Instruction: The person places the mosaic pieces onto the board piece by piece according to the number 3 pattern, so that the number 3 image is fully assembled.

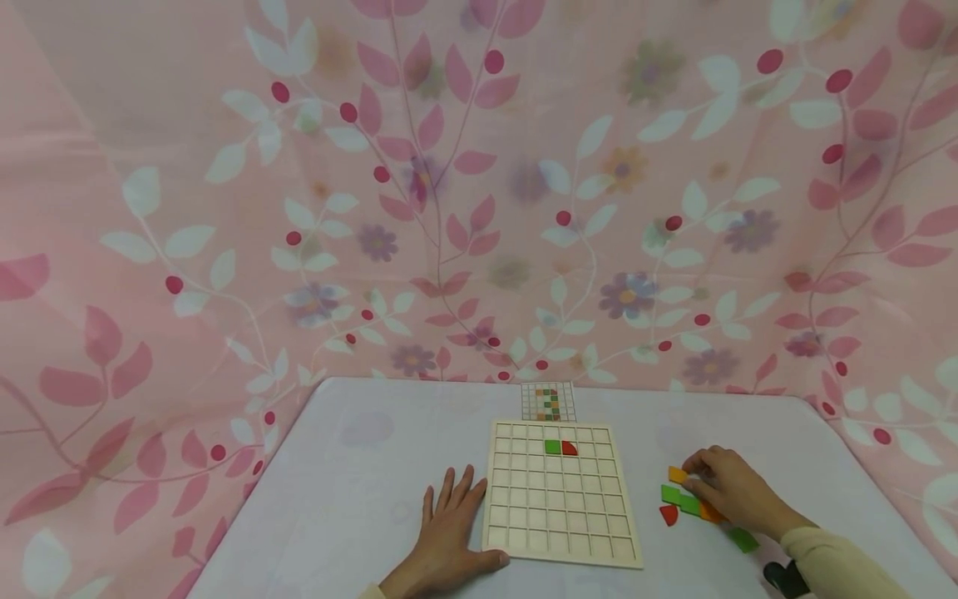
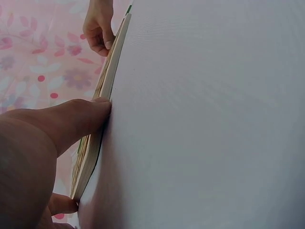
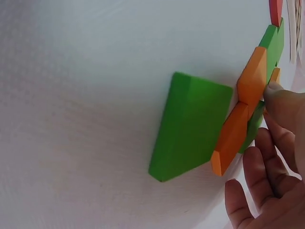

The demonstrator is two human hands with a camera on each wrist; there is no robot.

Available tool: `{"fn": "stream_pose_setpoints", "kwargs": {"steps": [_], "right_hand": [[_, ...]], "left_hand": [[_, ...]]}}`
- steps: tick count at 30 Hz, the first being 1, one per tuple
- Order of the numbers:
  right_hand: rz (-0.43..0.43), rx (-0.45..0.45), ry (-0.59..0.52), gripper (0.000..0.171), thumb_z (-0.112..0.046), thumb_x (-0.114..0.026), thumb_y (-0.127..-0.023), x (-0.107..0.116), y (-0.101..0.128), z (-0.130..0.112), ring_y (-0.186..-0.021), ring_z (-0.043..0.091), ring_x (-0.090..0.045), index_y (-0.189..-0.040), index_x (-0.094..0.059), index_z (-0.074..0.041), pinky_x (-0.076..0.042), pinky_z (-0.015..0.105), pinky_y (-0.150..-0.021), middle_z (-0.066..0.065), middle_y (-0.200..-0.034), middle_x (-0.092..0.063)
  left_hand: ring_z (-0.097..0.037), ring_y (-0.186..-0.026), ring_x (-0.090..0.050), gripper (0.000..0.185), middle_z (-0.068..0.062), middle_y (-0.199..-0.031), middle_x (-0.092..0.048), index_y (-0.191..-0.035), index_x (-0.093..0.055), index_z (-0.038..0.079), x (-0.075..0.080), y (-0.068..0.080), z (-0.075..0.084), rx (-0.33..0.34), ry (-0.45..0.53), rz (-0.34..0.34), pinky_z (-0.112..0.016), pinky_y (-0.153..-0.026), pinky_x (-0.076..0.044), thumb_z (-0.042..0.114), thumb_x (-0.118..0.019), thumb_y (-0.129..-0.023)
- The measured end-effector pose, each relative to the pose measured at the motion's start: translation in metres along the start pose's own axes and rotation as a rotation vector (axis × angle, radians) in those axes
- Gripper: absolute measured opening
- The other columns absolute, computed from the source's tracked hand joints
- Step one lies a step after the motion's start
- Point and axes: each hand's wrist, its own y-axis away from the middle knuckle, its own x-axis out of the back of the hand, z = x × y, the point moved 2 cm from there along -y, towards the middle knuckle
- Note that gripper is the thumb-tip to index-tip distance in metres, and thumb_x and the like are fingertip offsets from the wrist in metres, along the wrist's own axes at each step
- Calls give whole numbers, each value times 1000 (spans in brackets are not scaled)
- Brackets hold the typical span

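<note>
A wooden grid board (image 1: 524, 499) lies on the table, with a green square tile (image 1: 552, 447) and a red quarter-round tile (image 1: 570, 448) in neighbouring cells near its far side. My left hand (image 1: 449, 537) rests at the board's near left corner, fingers spread along the left edge and thumb touching the near edge. To the right of the board, my right hand (image 1: 737, 491) pinches an orange tile (image 1: 677, 474) between thumb and finger. Beside and under that hand lie green tiles (image 3: 195, 124), orange tiles (image 3: 231, 138) and a red tile (image 1: 669, 515); some are partly hidden.
A printed grid card (image 1: 548, 402) with coloured cells lies behind the board. Near the right sleeve is a black object (image 1: 786, 578), partly cut off. The white tabletop (image 1: 337, 466) meets a pink floral curtain (image 1: 479, 208) at the back.
</note>
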Motion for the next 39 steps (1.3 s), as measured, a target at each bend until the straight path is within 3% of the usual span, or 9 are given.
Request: {"fn": "stream_pose_setpoints", "kwargs": {"steps": [15, 22, 39], "right_hand": [[40, 14, -5, 22, -18, -71, -91, -1, -6, -10, -88, 16, -57, -108, -65, -5, -56, 41, -80, 1, -98, -65], [91, 31, -3, 19, -19, -69, -93, -1, -17, -23, -89, 16, -56, -107, -65, -8, -54, 39, -77, -1, -97, -64], [124, 147, -40, 17, -16, -68, -94, -11, -48, -64, -89, 12, -54, -109, -65, -10, -53, 32, -77, -5, -97, -62]], "left_hand": [[-40, -152, 2, 108, -11, -166, -14, -154, -34, 15, -1, 0, -2, -1, 9, -1, -72, -111, 4, 74, -69, -70], [-40, -152, 3, 109, -11, -166, -13, -154, -33, 15, -3, -1, -3, -2, 2, -2, -72, -111, 5, 75, -69, -70], [-41, -152, 1, 108, -12, -165, -15, -153, -35, 15, 1, 0, 0, 14, 23, -15, -73, -111, 5, 74, -70, -70]]}}
